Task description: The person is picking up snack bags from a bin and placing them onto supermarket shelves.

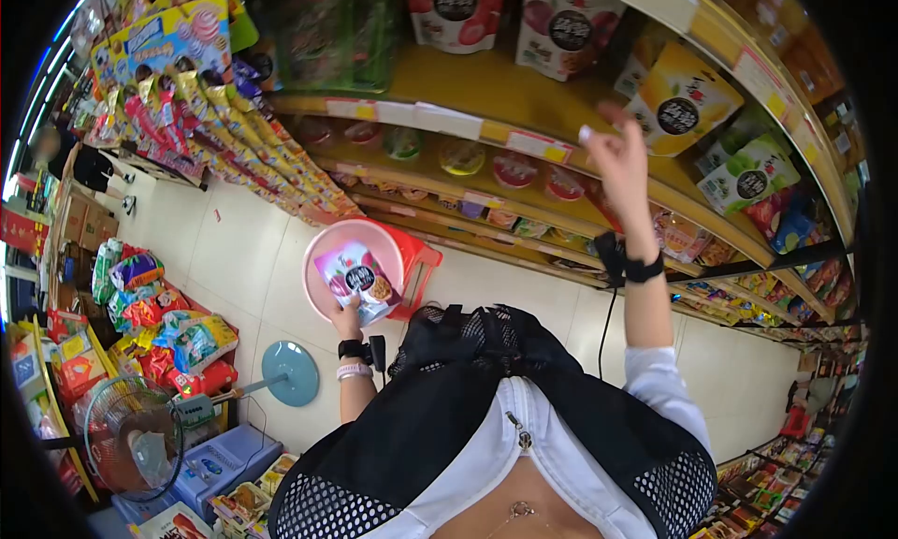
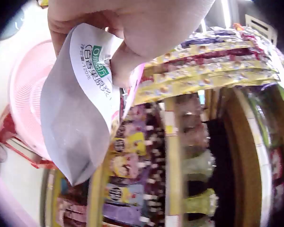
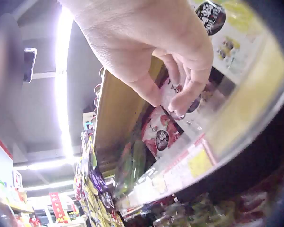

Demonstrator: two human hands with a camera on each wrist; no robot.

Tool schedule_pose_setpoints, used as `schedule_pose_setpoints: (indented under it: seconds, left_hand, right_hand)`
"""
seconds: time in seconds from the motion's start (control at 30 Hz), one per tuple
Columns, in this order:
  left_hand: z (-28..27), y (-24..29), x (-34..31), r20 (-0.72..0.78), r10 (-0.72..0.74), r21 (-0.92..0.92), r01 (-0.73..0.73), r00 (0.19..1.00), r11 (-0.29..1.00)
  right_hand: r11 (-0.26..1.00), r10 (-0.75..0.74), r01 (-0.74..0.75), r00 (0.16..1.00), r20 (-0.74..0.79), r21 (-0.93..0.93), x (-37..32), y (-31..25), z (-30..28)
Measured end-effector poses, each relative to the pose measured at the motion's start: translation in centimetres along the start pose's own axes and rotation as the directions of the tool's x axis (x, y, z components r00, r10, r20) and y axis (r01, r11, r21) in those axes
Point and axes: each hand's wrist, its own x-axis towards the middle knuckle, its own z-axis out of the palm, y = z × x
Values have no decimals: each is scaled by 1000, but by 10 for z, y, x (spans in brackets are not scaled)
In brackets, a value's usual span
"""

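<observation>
My left hand (image 1: pixel 347 318) grips a purple-and-white snack pouch (image 1: pixel 359 279) with a dark round label. In the head view the pouch overlaps the pink basket (image 1: pixel 403 249). The left wrist view shows the thumb on the printed face and the pouch's grey underside (image 2: pixel 75 123). Raised to the upper shelf, my right hand (image 1: pixel 621 165) has loosely bent fingers and holds nothing. A yellow-and-white pouch (image 1: pixel 681 99) stands just right of it, with a green-and-white pouch (image 1: pixel 748 174) farther right. Left of that hand stand a pink-and-white pouch (image 1: pixel 568 26) and a red-and-white pouch (image 1: pixel 456 13).
A red stool (image 1: pixel 426 275) is under the basket. Hanging snack packets (image 1: pixel 201 118) flank the shelf on the left. Jelly cups (image 1: pixel 462 155) line a lower shelf. A standing fan (image 1: pixel 136 436) and bagged goods (image 1: pixel 173 324) occupy the left side of the aisle.
</observation>
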Motion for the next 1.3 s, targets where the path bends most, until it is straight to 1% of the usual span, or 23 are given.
schedule_pose_setpoints:
  seconds: [0.03, 0.1, 0.13, 0.2, 0.27, 0.33, 0.4, 0.5, 0.57, 0.67, 0.7, 0.77, 0.83, 0.9, 1.0, 1.03, 1.1, 1.13, 1.17, 1.2, 1.23, 1.27, 1.3]
  left_hand:
    - [-14, -19, 8, -77, -47, 59, 52, 996, 997]
    - [-32, -61, 28, -57, -53, 83, 57, 997, 995]
    - [-37, -67, 37, -139, -173, 210, 200, 975, 957]
    - [-46, -77, 59, -136, -262, 193, 285, 955, 939]
    - [-53, -82, 78, -83, -387, 74, 393, 918, 917]
    - [-59, -85, 90, 5, -400, 19, 400, 917, 916]
    - [-57, -80, 94, 142, -437, -128, 454, 888, 882]
    - [-55, -77, 115, 192, -576, -36, 592, 795, 805]
    - [-67, -90, 120, 254, -568, -60, 599, 783, 799]
    - [-69, -89, 121, 261, -639, 202, 607, 723, 769]
    - [-70, -84, 111, 257, -537, 195, 501, 804, 843]
    - [-81, -85, 115, 294, -536, 186, 503, 791, 844]
    - [-79, -53, 96, 215, -503, 198, 467, 837, 862]
    - [-83, -39, 97, 228, -449, 311, 373, 864, 874]
    - [-74, 12, 71, 371, -319, 248, 238, 872, 939]
    - [-66, 32, 61, 472, -294, 168, 243, 831, 955]
    - [-49, 69, 44, 568, -267, 99, 257, 779, 961]
    - [-40, 83, 37, 704, -205, 24, 266, 680, 964]
    - [-33, 92, 30, 815, -127, -49, 286, 565, 957]
    - [-27, 100, 25, 835, -124, -71, 328, 536, 942]
    - [-23, 104, 22, 854, -118, -92, 371, 506, 924]
    - [-21, 104, 26, 800, -159, 54, 195, 578, 979]
    - [-27, 93, 33, 797, -159, 56, 190, 583, 980]
  right_hand:
    - [996, -90, 92, 991, -98, 16, 19, 3, 11]
    - [996, 16, -30, 987, -158, -84, 60, 12, 15]
    - [996, 15, -30, 987, -160, -88, 77, 12, 18]
    - [931, 189, -162, 981, -53, 326, 106, 12, 24]
    - [900, 223, -208, 975, 6, 383, 129, 22, 26]
    - [859, 239, -231, 970, 41, 457, 135, 30, 34]
    - [891, 276, -265, 961, 22, 368, 139, 40, 33]
    - [932, 343, -334, 938, -46, 137, 140, 45, 25]
    - [926, 375, -378, 924, -77, -22, 137, 48, 26]
    - [995, 93, -99, 949, -302, -5, 119, 42, 37]
    - [999, 41, -30, 917, -397, 32, 105, 27, 43]
    - [888, 231, -128, 955, -188, 441, 71, -5, 42]
    - [808, 269, -196, 962, -53, 556, 38, -27, 45]
    - [798, 167, -248, 967, 195, 548, 2, -35, 58]
    - [880, 344, -444, 841, 418, 171, -50, -41, 112]
    - [890, 393, -455, 779, 488, 9, -66, -52, 137]
    - [864, 459, -473, 603, 652, -171, -91, -2, 187]
    - [822, 438, -561, 516, 736, -96, -106, 11, 217]
    - [841, 416, -535, 541, 731, -83, -125, 41, 246]
    - [907, 357, -397, 549, 755, -140, -133, 36, 265]
    - [890, 372, -436, 527, 764, -133, -147, 62, 288]
    - [854, 436, -477, 440, 785, -208, -150, 66, 298]
    - [813, 495, -509, 347, 796, -283, -152, 69, 306]
